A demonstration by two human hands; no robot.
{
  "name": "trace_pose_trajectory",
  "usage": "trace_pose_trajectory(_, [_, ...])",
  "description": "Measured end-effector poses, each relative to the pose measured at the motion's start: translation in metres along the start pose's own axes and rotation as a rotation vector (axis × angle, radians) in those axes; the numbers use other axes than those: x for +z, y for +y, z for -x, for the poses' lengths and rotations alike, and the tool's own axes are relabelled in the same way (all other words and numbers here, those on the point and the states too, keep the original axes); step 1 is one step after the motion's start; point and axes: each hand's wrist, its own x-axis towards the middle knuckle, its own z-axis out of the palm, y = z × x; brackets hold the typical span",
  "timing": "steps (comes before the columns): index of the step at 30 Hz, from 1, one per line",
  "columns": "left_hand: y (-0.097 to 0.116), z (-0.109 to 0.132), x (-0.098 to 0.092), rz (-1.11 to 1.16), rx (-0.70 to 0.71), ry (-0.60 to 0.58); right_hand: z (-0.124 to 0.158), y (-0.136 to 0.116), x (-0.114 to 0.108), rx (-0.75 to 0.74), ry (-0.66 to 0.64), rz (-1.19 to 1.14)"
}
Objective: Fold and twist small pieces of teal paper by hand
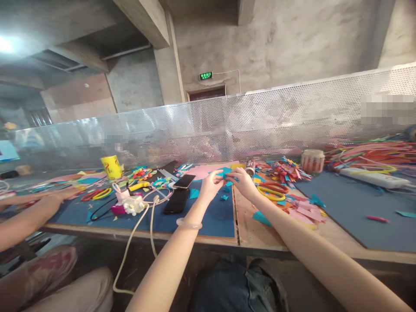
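A piece of blue paper (224, 172) is held above the table between my two hands. My left hand (211, 184) pinches its left side, and a pale bangle circles that wrist. From the right, my right hand (242, 180) has its fingers closed on the same paper. The paper's exact shape is partly covered by my fingers. Below the hands, small blue paper scraps (224, 197) lie on the blue mat (211, 223). Just beyond my right hand stands a dark bottle (250, 167), and pink paper sheets (203, 170) lie behind my left hand.
Two phones, one a black phone (176, 201), lie left of my hands. Scissors with yellow and orange handles (274, 193) and pink paper pieces (307, 212) are at right. A white power strip (373, 177) sits farther right. A co-worker's arm (35, 216) reaches in at left.
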Motion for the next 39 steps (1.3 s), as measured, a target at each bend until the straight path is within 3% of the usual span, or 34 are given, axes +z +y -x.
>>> trace_pose_trajectory(14, [-0.003, -0.002, 0.0, 0.066, 0.005, -0.009, -0.002, -0.007, -0.003, 0.073, 0.014, -0.058])
trace_pose_trajectory(39, [0.002, -0.002, -0.001, 0.024, 0.013, -0.006, -0.001, -0.006, -0.004, 0.379, -0.087, -0.493])
